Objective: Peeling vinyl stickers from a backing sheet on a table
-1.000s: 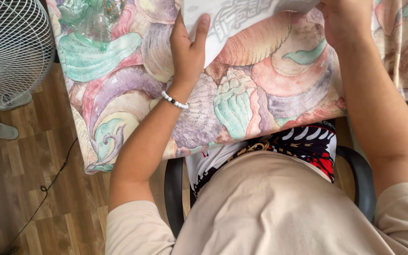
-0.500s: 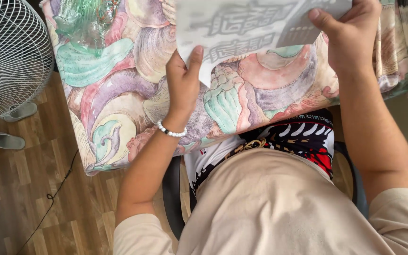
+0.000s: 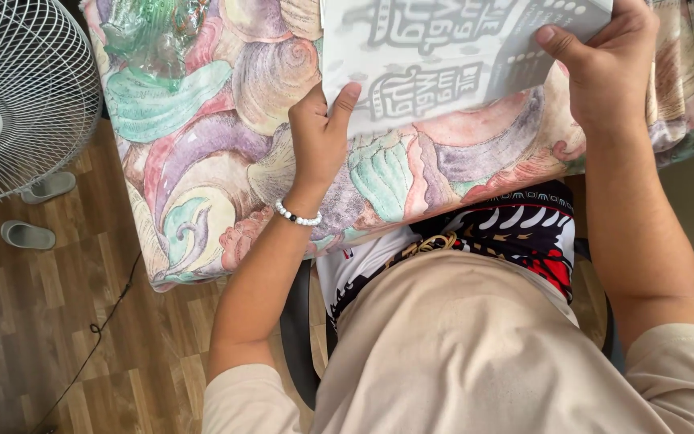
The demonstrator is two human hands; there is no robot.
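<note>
Hands, left hand (image 3: 319, 133) and right hand (image 3: 604, 68), grip perhaps thin printed paper sheet (image 3: 443, 56)

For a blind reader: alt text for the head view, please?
Seen from above, a seated person's left hand and right hand hold a grey printed sheet over a shell-patterned tablecloth. A fan stands at left.

The sheet (image 3: 443, 64) lies on the tabletop (image 3: 202, 161), between the left hand (image 3: 319, 137) and the right hand (image 3: 604, 72). The fan (image 3: 18, 96) stands left, with slippers (image 3: 30, 235) on the floor (image 3: 42, 337).
</note>
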